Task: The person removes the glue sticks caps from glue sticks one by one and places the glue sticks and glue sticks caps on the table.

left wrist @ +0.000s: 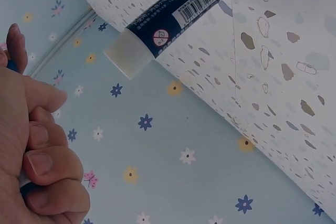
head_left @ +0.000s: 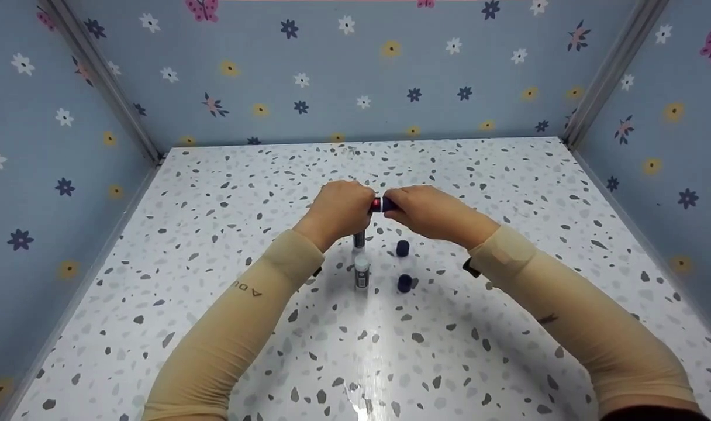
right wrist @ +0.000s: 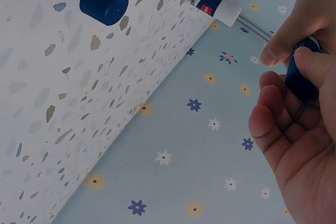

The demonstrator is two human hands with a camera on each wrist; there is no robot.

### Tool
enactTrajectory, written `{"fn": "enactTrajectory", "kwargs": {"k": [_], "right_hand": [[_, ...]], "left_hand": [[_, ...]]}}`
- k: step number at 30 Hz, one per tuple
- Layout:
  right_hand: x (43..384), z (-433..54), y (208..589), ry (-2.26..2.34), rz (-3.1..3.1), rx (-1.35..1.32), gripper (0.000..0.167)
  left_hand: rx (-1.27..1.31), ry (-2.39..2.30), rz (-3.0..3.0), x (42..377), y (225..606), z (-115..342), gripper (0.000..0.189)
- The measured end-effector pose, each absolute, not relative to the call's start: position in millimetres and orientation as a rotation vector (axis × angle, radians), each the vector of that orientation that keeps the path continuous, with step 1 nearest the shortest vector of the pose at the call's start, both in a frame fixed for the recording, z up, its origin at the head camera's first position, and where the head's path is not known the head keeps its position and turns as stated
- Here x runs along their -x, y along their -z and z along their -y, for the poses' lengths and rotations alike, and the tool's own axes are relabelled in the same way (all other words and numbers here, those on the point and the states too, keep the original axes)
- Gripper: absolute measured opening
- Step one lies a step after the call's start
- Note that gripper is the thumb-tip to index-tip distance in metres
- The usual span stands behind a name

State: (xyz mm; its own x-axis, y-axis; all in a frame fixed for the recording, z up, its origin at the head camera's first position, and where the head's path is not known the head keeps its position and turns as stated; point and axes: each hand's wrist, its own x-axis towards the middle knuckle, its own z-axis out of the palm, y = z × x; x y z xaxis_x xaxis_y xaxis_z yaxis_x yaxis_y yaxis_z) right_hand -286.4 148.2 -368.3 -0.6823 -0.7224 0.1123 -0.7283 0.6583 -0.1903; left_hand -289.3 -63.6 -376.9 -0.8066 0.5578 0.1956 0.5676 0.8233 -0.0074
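Observation:
Above the table my left hand [head_left: 342, 209] grips the body of a glue stick [head_left: 376, 204], its fingers curled round it. From the other side my right hand [head_left: 428, 211] pinches the stick's dark blue cap [right wrist: 302, 80] between thumb and fingers. A white band shows between the red part of the body and the cap. Beneath the hands, two capless glue sticks stand upright: a nearer one [head_left: 362, 276], and a farther one [head_left: 359, 240] partly hidden by my left hand. To their right sit two loose blue caps, one farther cap [head_left: 403, 248] and one nearer cap [head_left: 404, 283].
The speckled white table [head_left: 262, 351] is enclosed by blue flowered panels at the back [head_left: 344, 64], left [head_left: 40, 175] and right [head_left: 671, 140]. Grey strips run along the corners. Beige sleeves cover both forearms.

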Motion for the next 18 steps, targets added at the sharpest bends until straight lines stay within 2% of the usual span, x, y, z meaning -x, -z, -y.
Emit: {"fn": "enactTrajectory", "kwargs": {"k": [18], "right_hand": [[285.3, -151.1, 371.7, -0.343, 2.75, -1.311, 0.021]], "left_hand": [[0.88, 0.095, 2.892, 289.8, 375.1, 64.5, 0.011]]}}
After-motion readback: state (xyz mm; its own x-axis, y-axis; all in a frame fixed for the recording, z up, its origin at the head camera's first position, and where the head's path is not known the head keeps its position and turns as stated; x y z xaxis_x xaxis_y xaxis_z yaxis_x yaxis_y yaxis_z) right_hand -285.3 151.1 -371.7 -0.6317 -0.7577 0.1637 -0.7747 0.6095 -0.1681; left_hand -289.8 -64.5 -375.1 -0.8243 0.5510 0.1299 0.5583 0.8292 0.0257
